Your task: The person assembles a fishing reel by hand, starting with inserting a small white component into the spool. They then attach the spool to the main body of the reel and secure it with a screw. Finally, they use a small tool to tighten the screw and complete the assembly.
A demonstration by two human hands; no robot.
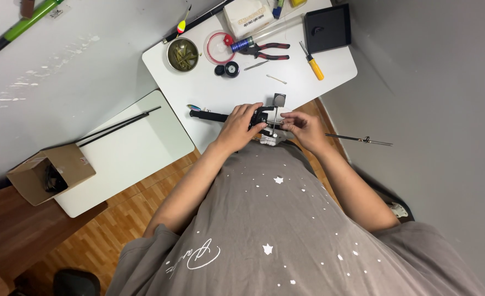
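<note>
My left hand (240, 127) grips a black fishing reel (260, 117) mounted on a black rod at the near edge of the white table (209, 93). The rod's handle (207, 115) sticks out to the left of that hand. My right hand (304, 127) pinches a thin upright metal part (275, 121) beside the reel. The slim rod shaft (360, 140) runs on to the right past the table edge.
On the table lie red-handled pliers (269, 51), a yellow screwdriver (313, 63), a round bowl (182, 54), a red ring (219, 47), a black tray (327, 27) and a white box (248, 16). A lower white table (127, 153) with a cardboard box (49, 172) stands left.
</note>
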